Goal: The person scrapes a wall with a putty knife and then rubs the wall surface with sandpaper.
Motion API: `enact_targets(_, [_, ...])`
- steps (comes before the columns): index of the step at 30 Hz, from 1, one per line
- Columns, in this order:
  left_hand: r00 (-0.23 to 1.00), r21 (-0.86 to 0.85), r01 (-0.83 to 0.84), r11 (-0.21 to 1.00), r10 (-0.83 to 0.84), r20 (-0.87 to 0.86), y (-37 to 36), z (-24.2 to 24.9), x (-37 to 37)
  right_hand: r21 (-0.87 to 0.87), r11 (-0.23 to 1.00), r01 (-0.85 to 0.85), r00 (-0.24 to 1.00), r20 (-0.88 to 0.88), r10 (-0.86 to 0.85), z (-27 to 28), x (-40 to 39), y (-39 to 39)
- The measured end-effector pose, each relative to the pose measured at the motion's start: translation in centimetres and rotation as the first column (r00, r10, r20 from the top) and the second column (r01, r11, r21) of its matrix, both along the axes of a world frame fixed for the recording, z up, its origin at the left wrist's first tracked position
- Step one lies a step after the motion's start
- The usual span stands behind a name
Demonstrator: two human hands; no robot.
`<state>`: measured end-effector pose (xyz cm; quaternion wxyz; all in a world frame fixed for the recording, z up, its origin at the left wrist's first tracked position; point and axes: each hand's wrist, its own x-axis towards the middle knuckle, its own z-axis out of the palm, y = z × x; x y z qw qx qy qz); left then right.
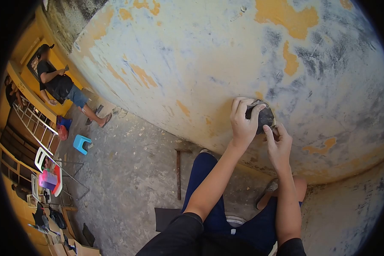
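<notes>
- Head view: left hand (pixel 243 119) clamped on a dark piece (pixel 266 120), fingers curled over its upper edge, thumb across its face. Right hand (pixel 280 144) pinches the lower right edge between thumb and fingers.
- Dark piece sits just in front of the patchy wall (pixel 187 72), above the person's knees; cannot tell whether it touches the plaster.
- Risk, as I judge it: the right hand has only the rim, so a slack pinch could let that edge slip or fold. Dust on the fingers would make it likelier.
- Another risk: knuckles scraping the rough wall if the grip rides too near the surface.
- A dropped piece would probably land by the feet, near the rusty T-shaped tool (pixel 178 175), itself a possible trip.
- Materials: dark piece matt, rounded in outline, thin-looking at the edge; exact make unclear. Wall chalky white, smudged grey, with ragged yellow patches (pixel 291 59).
- Concrete floor (pixel 128 183) grey, scuffed, flecked with pale crumbs. Dark flat sheet (pixel 165 217), straight-edged, lies beside the person's leg.
- Further off: moulded blue stool (pixel 81 144); another person (pixel 57 83) stands near the wall.
</notes>
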<state>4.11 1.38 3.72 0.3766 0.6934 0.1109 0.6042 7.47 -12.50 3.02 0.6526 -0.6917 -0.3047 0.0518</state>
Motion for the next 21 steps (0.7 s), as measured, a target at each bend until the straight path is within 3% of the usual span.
enact_targets(4, [0.998,-0.044,-0.035,0.998,0.037,0.047,0.1,0.3,0.1,-0.067,0.997,0.039,0.997,0.062,-0.035,-0.8,0.7,0.0])
enact_targets(9, [0.996,-0.187,-0.044,0.981,0.057,0.061,-0.1,-0.9,0.3,0.080,0.993,0.087,0.985,0.139,-0.098,-2.3,0.3,1.3])
enact_targets(12, [0.994,-0.231,-0.047,0.972,0.068,0.082,0.1,-2.1,0.6,0.105,0.989,0.105,0.989,0.091,-0.114,-2.8,-0.1,2.2])
enact_targets(13, [0.995,-0.236,-0.035,0.971,0.055,0.078,0.2,-2.2,0.6,0.131,0.987,0.093,0.989,0.102,-0.107,-2.5,-0.3,2.5])
enact_targets(14, [0.996,-0.234,-0.031,0.972,0.050,0.077,0.4,-2.3,0.5,0.044,0.993,0.112,0.986,0.118,-0.117,-1.9,-0.4,2.2])
enact_targets(17, [0.992,-0.229,-0.047,0.972,0.073,0.104,0.3,-1.2,0.7,0.085,0.987,0.140,0.976,0.155,-0.152,-2.3,-0.2,2.9])
enact_targets(21, [0.993,-0.114,-0.091,0.989,0.099,0.069,0.8,0.0,0.3,0.139,0.976,0.166,0.982,0.069,-0.176,-2.1,-0.3,3.8])
